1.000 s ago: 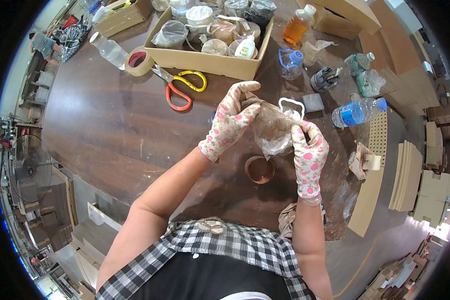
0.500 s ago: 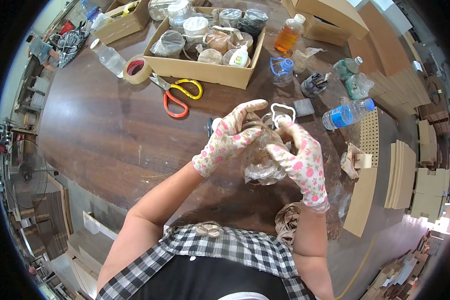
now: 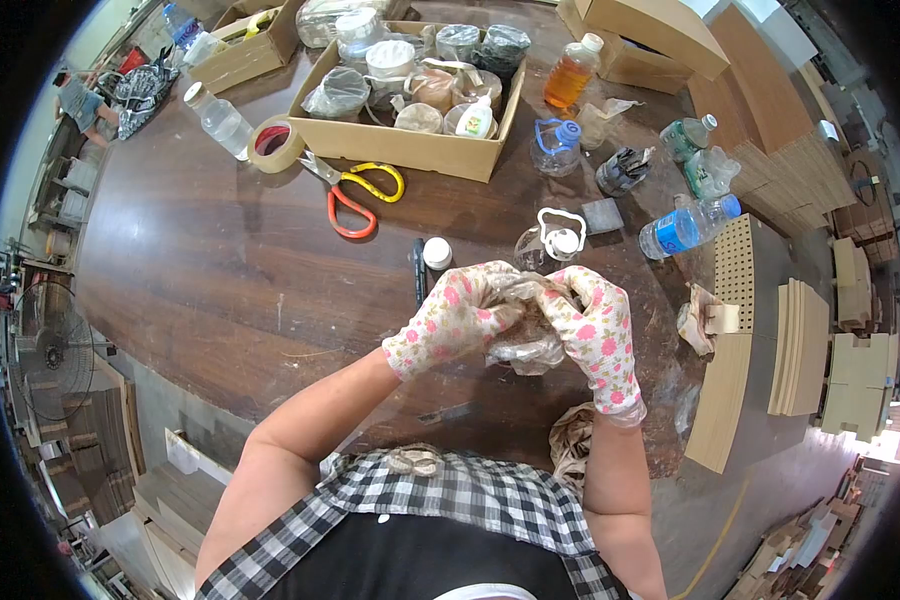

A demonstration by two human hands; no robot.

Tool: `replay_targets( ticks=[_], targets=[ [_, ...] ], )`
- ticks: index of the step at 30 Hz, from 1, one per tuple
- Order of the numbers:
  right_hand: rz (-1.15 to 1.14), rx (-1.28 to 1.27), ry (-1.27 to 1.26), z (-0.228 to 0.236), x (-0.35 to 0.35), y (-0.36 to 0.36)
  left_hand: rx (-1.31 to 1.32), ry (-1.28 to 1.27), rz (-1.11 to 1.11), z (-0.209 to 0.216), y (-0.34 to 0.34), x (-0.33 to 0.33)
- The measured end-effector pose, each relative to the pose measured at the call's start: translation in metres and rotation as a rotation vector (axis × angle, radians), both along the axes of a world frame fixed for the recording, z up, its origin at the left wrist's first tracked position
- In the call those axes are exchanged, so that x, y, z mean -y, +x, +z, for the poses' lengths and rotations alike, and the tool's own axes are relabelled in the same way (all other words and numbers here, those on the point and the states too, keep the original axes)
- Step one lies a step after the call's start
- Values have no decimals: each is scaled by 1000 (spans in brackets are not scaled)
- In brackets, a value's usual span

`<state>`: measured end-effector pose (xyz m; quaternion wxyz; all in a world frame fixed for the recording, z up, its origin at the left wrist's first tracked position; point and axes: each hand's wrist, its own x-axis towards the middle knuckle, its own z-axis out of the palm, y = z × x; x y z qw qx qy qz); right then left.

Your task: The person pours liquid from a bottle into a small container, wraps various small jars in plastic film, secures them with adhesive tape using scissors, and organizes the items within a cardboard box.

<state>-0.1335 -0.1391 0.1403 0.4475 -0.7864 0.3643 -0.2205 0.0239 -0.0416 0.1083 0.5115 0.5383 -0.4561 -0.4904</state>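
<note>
The bag (image 3: 526, 354), clear and crumpled, is hanging between the two hands, just above the table (image 3: 200, 280) in front of the person's apron (image 3: 470, 463). The left hand (image 3: 457, 315) is pinching its upper edge from one side, thumb and fingers drawn close together; the right hand (image 3: 598, 330) is gripping it just as narrowly from the other. The fingertips are nearly meeting over the plastic, probably because film this thin and limp is needing a hold on both sides to stay in shape. The lower folds are drooping freely, and whether they are touching anything beneath, I cannot tell.

Just beyond the fingers, a jug (image 3: 540, 252) with a white handle is standing, its lower part hiding behind the hands. A white cap (image 3: 437, 253) is lying left of it, beside a black pen (image 3: 419, 272). A grey block (image 3: 603, 216) is resting to the jug's right, and a bottle (image 3: 677, 232) with a blue label is lying on its side farther right.

Farther off, the scissors (image 3: 340, 181) are lying open near the tape (image 3: 288, 155), seemingly within easy reach. Behind them a box (image 3: 395, 152) is holding wrapped tubs (image 3: 390, 60), presumably grouping them and leaving working room.
</note>
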Motion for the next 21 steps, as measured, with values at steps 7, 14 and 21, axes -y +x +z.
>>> replay_targets(
  ticks=[7,14,21],
  targets=[
    [-78,-18,81,-14,0,-5,76,261,-66,-4,4,-2],
    [-19,131,108,2,0,-5,173,84,30,-8,5,-1],
    [-92,77,-397,-1,-6,-12,664,-274,222,-11,9,0]
  ],
)
